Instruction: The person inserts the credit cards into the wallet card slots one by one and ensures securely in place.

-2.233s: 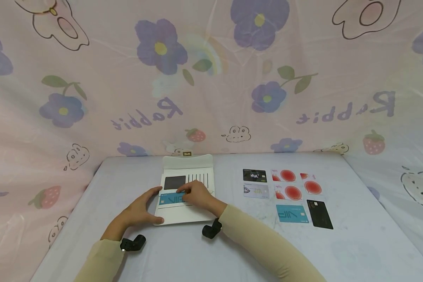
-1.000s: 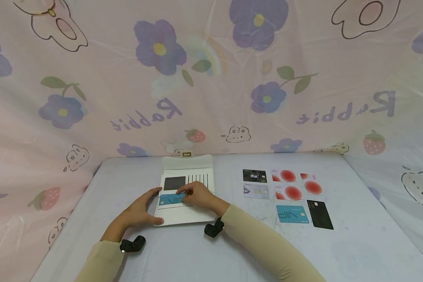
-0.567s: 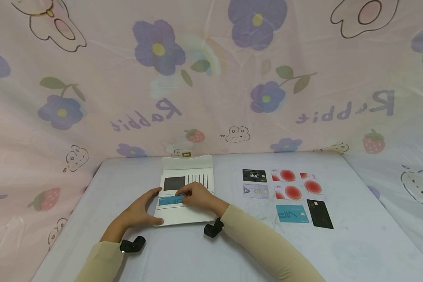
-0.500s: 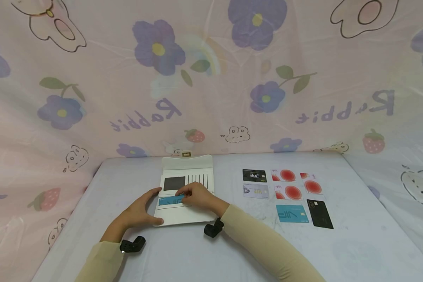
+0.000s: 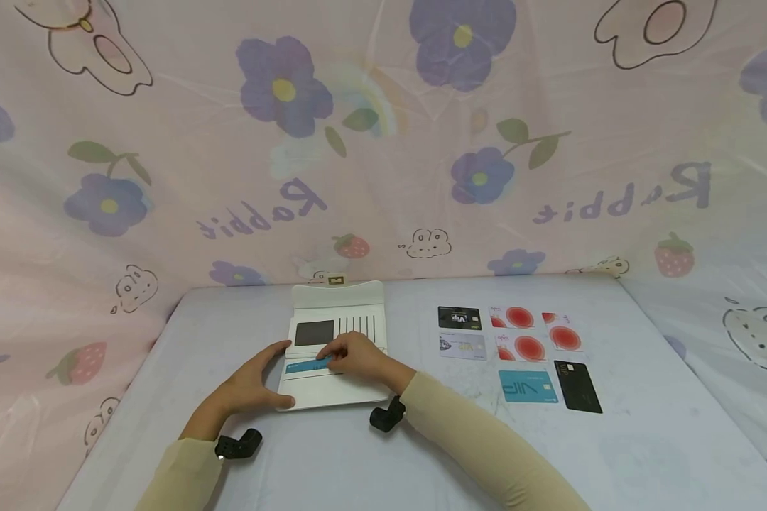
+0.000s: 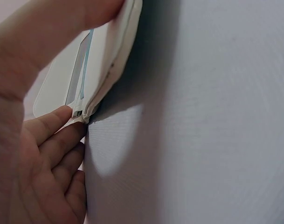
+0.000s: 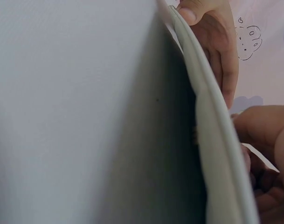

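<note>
An unfolded white wallet with card slots and a dark window lies on the table. My right hand pinches a blue card by its upper edge; only a narrow strip of the card shows above a slot, and its right end is behind my fingers. My left hand rests spread at the wallet's left side, thumb on the near corner and fingertips at the far part of that edge. In the left wrist view the blue card's edge stands out of the pocket.
Right of the wallet lie several cards: a black VIP card, a silver card, red-and-white cards, another blue VIP card and a slanted black card. A patterned curtain rises behind the table.
The blue card has slid down toward me into the slot, so less of its face shows. My right hand has followed it slightly; my left hand keeps its place on the wallet.
</note>
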Available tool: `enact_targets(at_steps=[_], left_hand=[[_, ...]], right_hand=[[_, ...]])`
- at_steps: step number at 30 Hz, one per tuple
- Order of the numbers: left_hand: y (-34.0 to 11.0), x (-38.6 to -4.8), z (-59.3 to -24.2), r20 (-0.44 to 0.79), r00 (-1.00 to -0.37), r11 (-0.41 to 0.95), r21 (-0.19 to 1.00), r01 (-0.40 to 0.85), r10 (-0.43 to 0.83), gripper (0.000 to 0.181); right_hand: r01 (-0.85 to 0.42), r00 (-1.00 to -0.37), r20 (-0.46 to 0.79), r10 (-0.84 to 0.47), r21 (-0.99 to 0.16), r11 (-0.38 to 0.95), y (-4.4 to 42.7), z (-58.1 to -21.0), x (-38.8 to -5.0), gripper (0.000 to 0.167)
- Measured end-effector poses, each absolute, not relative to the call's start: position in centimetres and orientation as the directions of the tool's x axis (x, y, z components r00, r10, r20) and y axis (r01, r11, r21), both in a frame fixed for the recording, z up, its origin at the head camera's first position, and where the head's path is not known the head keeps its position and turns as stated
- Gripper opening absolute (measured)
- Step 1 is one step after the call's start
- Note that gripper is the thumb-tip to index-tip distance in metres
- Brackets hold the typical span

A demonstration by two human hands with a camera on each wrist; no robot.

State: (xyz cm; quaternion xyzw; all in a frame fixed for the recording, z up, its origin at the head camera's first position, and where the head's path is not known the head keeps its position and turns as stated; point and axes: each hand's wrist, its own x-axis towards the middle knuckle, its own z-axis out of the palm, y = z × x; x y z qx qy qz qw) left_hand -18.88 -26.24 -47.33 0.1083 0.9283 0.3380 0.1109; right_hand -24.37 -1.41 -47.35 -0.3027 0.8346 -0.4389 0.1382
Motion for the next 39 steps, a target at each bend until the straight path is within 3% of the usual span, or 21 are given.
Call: enact_targets(at_steps=[18, 39], left_hand=[[-26.29, -18.90, -47.44, -0.122, -0.955, 0.756, 0.641, 0.131, 0.269, 0.113], [-26.07, -18.63, -47.22, -0.124, -0.955, 0.750, 0.649, 0.126, 0.268, 0.112]], right_hand=[[-0.443, -0.771, 0.075, -0.633, -0.777, 0.448, -1.45, -47.28, -24.07, 0.025], [-0.368, -0.789, 0.051, -0.612, -0.837, 0.405, -0.80, -46.62, -24.33, 0.021]])
